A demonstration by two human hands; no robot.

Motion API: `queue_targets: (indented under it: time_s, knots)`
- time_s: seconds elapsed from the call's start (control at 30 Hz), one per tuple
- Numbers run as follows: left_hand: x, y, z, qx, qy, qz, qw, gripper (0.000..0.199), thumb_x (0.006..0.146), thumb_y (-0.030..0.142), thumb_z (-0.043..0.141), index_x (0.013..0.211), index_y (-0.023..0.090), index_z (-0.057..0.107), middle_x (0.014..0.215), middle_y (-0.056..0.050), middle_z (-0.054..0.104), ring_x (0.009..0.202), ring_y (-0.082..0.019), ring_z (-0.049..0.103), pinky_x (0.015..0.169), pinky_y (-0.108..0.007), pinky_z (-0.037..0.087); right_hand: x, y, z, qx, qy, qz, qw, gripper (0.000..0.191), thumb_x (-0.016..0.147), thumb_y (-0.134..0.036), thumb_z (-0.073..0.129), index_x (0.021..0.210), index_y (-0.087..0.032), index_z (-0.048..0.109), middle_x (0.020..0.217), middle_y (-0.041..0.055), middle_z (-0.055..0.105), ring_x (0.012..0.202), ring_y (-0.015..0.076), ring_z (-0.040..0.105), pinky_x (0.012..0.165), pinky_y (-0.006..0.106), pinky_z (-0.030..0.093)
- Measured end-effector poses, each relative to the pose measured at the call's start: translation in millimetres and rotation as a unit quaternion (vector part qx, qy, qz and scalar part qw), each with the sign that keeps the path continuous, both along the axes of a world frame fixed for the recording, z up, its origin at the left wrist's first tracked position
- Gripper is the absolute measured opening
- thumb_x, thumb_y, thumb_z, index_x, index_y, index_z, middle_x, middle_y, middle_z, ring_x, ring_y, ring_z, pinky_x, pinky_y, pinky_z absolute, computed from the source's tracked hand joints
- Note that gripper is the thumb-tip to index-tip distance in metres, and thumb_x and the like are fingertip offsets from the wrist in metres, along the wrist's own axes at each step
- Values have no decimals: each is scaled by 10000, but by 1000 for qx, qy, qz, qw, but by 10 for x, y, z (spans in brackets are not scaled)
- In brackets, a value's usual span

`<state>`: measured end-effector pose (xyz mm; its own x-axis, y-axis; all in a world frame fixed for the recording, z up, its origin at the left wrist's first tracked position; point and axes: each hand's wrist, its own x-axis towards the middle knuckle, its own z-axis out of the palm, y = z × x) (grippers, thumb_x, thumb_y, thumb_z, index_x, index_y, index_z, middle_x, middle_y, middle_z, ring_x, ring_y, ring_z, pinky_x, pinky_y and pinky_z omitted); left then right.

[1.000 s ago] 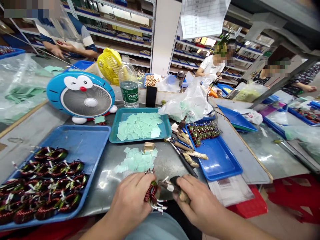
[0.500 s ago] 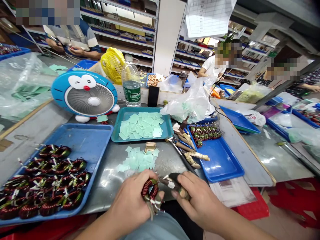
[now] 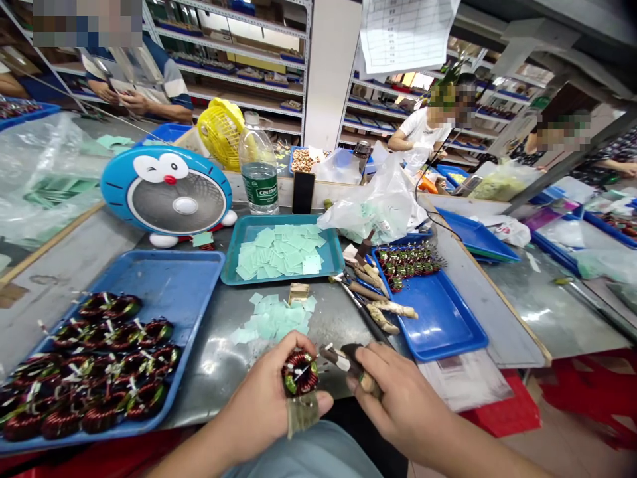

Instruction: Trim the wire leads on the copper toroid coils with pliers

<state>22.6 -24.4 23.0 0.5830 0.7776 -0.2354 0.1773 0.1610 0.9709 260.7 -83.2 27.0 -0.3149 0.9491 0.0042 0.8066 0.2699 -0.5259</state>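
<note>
My left hand is closed around a toroidal coil wound with dark red copper wire, its open face turned toward me. Greenish tape wraps a finger just below the coil. In my right hand is a hand tool with a dark metal head and a pale mark; its kind is partly hidden by my fingers. The tool's tip points at the coil and stays a small gap away. Beyond both hands, pale green square sheets lie loose on the metal bench beside a small wooden block.
Many similar coils fill part of a blue tray at left. A teal tray holds more green sheets. Tools with wrapped handles lie beside another blue tray. A blue fan and water bottle stand behind.
The coil has turned in my left hand, so its white-sleeved leads no longer show below it. My right hand keeps the tool in nearly the same place.
</note>
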Motion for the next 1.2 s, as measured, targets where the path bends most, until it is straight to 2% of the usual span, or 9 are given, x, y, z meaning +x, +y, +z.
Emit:
queue_targets:
  time_s: [0.1,0.2,0.33,0.43,0.57,0.77,1.0,1.2]
  knots:
    - [7,-1,-1,-17,-22,8,1000,455,730,366,853,983,229,500,776,64,498,687,-133,435,617,-233,363,-3,-16,17,-5,2,-3,1000,228,948,-123,546,1141,-245,538,1004,52,632,905,250,589,781,377,448]
    - [32,-11,-13,-8,-5,21,1000,433,729,366,860,955,227,519,789,50,540,694,-142,471,621,-238,372,-16,-26,4,1,-10,-1,1000,244,943,-131,558,1157,-245,527,1022,57,625,913,259,581,776,385,444]
    - [39,-20,-32,78,57,34,995,324,795,363,801,940,230,543,758,57,541,671,-144,472,615,-240,372,-17,-27,-58,42,-48,-10,998,287,913,-86,534,1153,-243,528,1000,60,615,902,273,559,767,395,423]
    - [4,-17,-34,126,85,21,988,296,810,371,787,938,233,558,722,67,532,645,-143,471,598,-237,374,7,-33,-64,29,-42,9,999,231,929,-114,560,1116,-247,534,1006,50,603,885,256,543,750,376,406]
    - [-39,-15,-21,138,80,1,987,339,785,379,815,984,231,585,773,56,577,659,-144,518,613,-236,413,50,-57,-10,50,-36,18,998,150,944,-111,553,1019,-236,522,974,36,571,845,235,506,721,364,371]
    - [-34,-14,2,233,30,-28,972,238,855,292,720,954,244,509,712,85,494,585,-117,447,563,-224,370,137,-7,121,81,-32,43,995,165,923,-88,561,982,-236,516,928,22,550,827,222,487,697,344,346]
    - [-81,-18,-18,240,-10,-28,970,267,831,297,743,962,241,517,769,67,510,621,-114,461,582,-219,384,108,70,188,75,-9,57,996,150,927,-93,553,956,-235,515,893,17,547,807,211,484,674,332,329]
    - [-131,12,-18,223,34,-67,972,249,852,290,724,955,239,503,736,73,494,615,-115,431,582,-228,358,83,53,165,87,-27,51,995,134,934,-108,535,955,-240,522,901,20,556,798,217,474,681,340,330]
